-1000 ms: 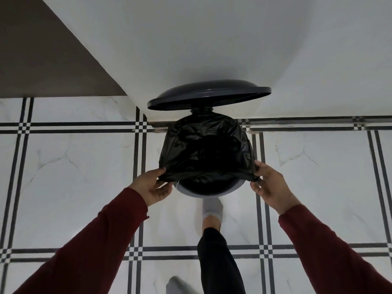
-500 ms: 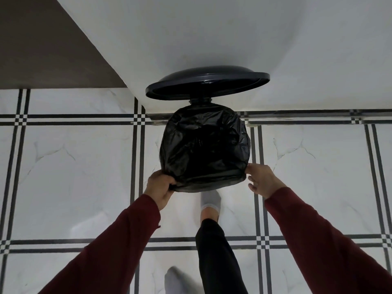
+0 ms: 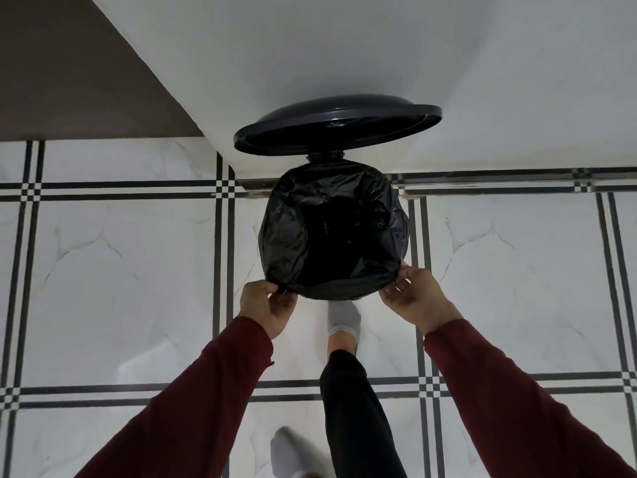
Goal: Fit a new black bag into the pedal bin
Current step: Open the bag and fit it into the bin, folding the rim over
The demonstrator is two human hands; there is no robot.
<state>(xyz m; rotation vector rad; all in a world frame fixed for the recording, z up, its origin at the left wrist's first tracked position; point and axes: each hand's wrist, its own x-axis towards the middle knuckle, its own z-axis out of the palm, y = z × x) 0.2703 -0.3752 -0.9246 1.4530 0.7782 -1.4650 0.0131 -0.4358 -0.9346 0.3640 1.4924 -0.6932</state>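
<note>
Black bag (image 3: 331,232) apparently hides the bin; raised lid (image 3: 337,127) behind, socked foot (image 3: 343,319) below.

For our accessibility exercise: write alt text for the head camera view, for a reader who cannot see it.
Seen from above, a person's left hand and right hand pinch the near edge of a black bag stretched over a pedal bin's mouth. The bin's dark lid stands open against a white wall, and one grey-socked foot is at the bin's base on the marble-patterned floor.
</note>
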